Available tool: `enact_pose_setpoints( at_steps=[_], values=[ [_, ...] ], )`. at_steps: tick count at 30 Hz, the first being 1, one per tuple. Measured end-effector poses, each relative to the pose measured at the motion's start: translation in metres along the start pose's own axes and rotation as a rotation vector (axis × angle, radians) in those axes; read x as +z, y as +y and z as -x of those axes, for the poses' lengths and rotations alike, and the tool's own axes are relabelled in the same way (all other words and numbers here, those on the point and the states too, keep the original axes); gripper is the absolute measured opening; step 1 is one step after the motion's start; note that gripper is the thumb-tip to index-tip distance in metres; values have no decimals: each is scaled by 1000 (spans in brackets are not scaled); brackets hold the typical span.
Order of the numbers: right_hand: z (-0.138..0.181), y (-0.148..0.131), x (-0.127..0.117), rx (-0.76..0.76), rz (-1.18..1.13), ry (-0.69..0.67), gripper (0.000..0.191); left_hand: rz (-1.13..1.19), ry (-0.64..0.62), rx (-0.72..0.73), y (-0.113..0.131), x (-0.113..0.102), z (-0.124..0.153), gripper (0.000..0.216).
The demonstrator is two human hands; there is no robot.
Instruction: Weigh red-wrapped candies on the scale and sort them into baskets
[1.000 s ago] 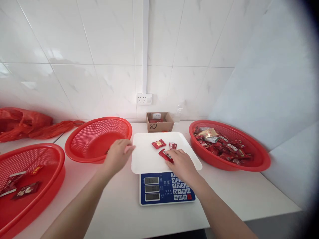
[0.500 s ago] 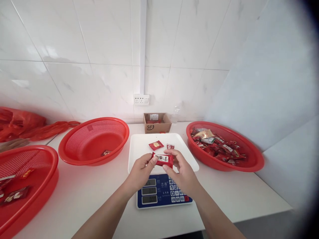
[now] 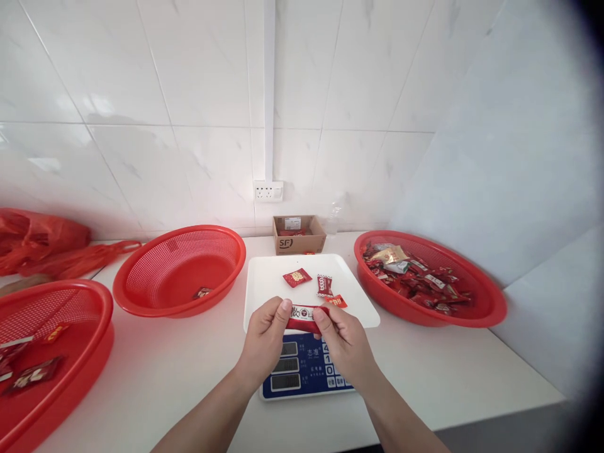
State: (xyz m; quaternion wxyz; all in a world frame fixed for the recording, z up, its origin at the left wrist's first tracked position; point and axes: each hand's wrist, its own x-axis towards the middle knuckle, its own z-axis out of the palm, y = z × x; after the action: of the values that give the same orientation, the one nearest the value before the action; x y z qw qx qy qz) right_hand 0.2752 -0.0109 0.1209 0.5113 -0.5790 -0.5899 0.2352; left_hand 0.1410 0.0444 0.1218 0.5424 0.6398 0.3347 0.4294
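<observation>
A red wrapped snack packet (image 3: 302, 319) with a white printed label is stretched between my two hands, above the front of a white weighing scale (image 3: 264, 283). My left hand (image 3: 270, 327) pinches its left end, thumb on top. At the right end, my right hand (image 3: 343, 330) grips it the same way. On the scale's pan lie a red square packet (image 3: 297, 277), a dark red packet with white print (image 3: 324, 285) and an orange-red packet (image 3: 336, 301). My hands partly cover the blue keypad panel (image 3: 306, 371).
To the right stands a red basket (image 3: 491, 308) full of packets. Another red basket (image 3: 179, 277) at left holds a packet, and a nearer one (image 3: 89, 358) holds several. Behind the scale are a cardboard box (image 3: 302, 244) and a clear bottle (image 3: 336, 214). Red bags (image 3: 47, 239) lie far left.
My fingers have shifted to pinch the packet at both ends, and it sits slightly lower. The orange-red packet on the pan has come into sight behind my right hand.
</observation>
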Motion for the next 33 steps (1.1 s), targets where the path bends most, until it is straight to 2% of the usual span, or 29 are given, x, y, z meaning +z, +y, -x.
enact_pose_setpoints(
  at_steps=[7,12,15,17,19,21,24,27,29,31,33],
  values=[
    [0,0,6,-5,8,46,37,173,10,-19,1,5,1,34],
    [2,-3,8,-12,-24,21,36,356,-23,-132,-1,8,1,36],
    [2,-2,6,19,-20,4,37,93,9,-25,2,1,0,37],
    [0,4,0,43,-5,-12,38,-91,79,27,6,-11,-3,39],
    [-5,14,-10,67,45,15,36,-202,231,27,11,-32,-11,40],
    [-11,25,-23,91,161,51,30,-354,444,46,16,-60,-22,41],
    [-19,39,-40,91,436,-8,27,-710,595,31,19,-105,-42,44],
    [-25,46,-47,107,645,-114,34,-986,594,-57,19,-136,-58,42],
    [-28,48,-47,146,717,-169,38,-1080,562,-75,16,-142,-63,37],
    [-30,49,-45,177,753,-199,39,-1067,519,-9,13,-135,-63,34],
    [-32,50,-42,193,757,-200,37,-964,407,63,9,-116,-58,31]
  ],
)
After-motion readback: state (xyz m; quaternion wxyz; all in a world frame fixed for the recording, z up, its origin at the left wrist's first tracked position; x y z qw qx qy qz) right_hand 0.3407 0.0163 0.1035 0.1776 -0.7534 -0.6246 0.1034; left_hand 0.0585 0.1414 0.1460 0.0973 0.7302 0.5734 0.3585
